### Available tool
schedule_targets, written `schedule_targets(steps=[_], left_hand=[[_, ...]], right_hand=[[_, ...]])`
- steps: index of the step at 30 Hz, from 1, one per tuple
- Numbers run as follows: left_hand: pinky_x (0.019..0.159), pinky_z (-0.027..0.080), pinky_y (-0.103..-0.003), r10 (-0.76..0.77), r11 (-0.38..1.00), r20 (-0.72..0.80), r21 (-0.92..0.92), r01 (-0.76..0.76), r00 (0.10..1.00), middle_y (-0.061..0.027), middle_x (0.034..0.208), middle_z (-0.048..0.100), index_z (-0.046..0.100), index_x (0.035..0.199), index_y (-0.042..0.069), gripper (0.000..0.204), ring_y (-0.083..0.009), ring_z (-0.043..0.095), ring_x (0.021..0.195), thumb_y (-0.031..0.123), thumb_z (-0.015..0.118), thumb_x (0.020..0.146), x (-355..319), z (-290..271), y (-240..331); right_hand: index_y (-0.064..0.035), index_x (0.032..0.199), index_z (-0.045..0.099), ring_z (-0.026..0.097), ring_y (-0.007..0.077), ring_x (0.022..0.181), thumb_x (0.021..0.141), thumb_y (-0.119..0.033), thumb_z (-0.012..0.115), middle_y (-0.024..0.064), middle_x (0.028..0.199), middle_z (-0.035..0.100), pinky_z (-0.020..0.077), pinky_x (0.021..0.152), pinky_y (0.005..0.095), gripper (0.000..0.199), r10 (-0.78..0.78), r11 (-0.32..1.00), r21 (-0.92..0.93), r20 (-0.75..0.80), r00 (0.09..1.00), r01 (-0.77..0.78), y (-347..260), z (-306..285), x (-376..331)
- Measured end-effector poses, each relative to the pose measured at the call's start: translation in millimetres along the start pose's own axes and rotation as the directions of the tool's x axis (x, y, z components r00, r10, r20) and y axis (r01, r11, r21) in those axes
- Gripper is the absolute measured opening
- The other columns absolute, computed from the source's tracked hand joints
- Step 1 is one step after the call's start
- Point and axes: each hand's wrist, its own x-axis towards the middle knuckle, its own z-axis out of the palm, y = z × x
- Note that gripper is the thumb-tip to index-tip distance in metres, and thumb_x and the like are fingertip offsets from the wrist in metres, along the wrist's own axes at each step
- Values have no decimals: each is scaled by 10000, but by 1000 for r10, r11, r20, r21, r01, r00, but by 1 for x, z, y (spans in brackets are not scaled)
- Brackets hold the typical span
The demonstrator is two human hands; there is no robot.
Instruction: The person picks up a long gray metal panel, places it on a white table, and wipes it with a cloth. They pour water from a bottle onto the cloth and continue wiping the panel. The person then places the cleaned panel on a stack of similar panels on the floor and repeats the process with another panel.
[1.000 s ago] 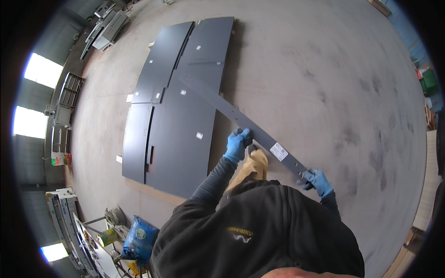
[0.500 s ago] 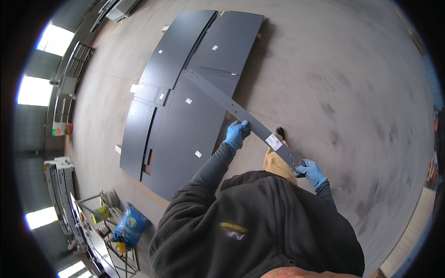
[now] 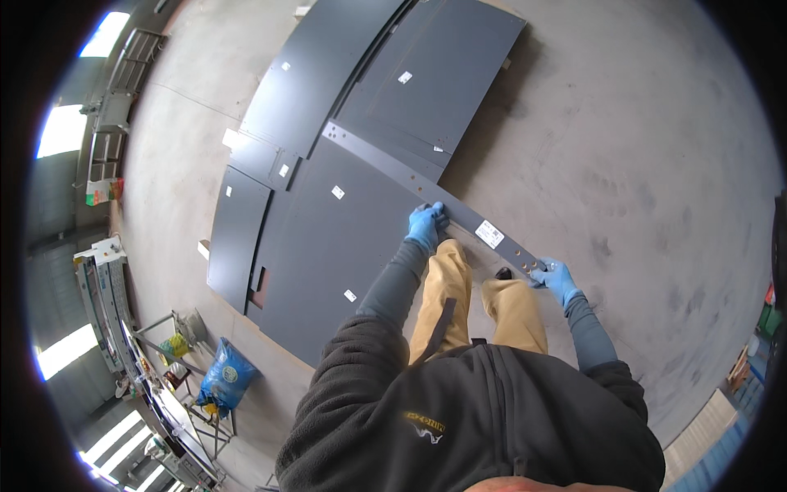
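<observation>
Both my hands, in blue gloves, hold a long dark grey strip (image 3: 463, 215) with several round holes near its ends and a white label. My left hand (image 3: 426, 225) grips its lower edge near the middle. My right hand (image 3: 560, 283) is closed round the near right end, beside a group of holes. The strip slants up and to the left, its far end over a stack of dark grey flat panels (image 3: 328, 238). Whether that end touches the panels I cannot tell. Small white labels are stuck on the panels.
White blocks (image 3: 204, 248) poke out from under the panels' left side. At the lower left, a blue bag (image 3: 227, 374) hangs beside a metal frame (image 3: 217, 430) and a bench with clutter. Metal racks (image 3: 135, 61) line the left wall. Planks (image 3: 701, 430) lie at the lower right.
I have come closer to the panels, and more of my legs shows. The strip's far end now lies further over the panels; both hands keep their hold on it.
</observation>
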Motion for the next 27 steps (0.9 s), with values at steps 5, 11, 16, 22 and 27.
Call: schedule_targets(steps=[5, 11, 16, 22, 27], left_hand=[[528, 540, -294, -42, 997, -120, -73, 33, 992, -13, 816, 597, 571, 1078, 62, 149, -118, 544, 567, 19, 690, 1000, 124, -7, 18], [647, 572, -324, -61, 998, -126, -41, 56, 990, -30, 858, 600, 588, 1112, 50, 147, -162, 607, 677, 43, 686, 1003, 258, -30, 30], [771, 641, -380, -110, 993, -287, -79, 91, 952, -58, 956, 666, 615, 1259, 36, 267, -195, 678, 804, 52, 682, 1001, 374, -42, 28], [790, 660, -385, -34, 999, -354, -46, 19, 935, -78, 990, 695, 612, 1255, 33, 253, -211, 715, 815, 59, 676, 1012, 473, -69, 23], [730, 655, -350, -21, 998, -432, -55, -3, 901, -56, 938, 677, 614, 1247, 43, 227, -178, 694, 762, 61, 656, 1025, 518, -92, 26]], right_hand=[[43, 1270, 670, 741, 174, 841, 973, -8, 699, 93, 1057, 744, 621, 751, 301, 303, 107, 994, 13, -1, 994, -107, -34, 12, 129], [44, 1261, 676, 730, 169, 825, 980, 5, 689, 94, 1056, 745, 617, 773, 297, 284, 145, 987, -72, 39, 989, -142, -40, 20, 281], [49, 1259, 679, 731, 166, 859, 983, 13, 675, 87, 1077, 742, 616, 813, 300, 278, 149, 988, -39, 75, 986, -146, -24, 28, 417], [54, 1288, 660, 733, 161, 874, 982, 5, 670, 98, 1087, 740, 610, 835, 311, 310, 191, 979, -106, 153, 970, -176, -4, 38, 531], [52, 1324, 639, 738, 166, 854, 987, -10, 665, 100, 1100, 736, 626, 827, 316, 343, 162, 986, -78, 223, 961, -148, 10, 51, 597]])
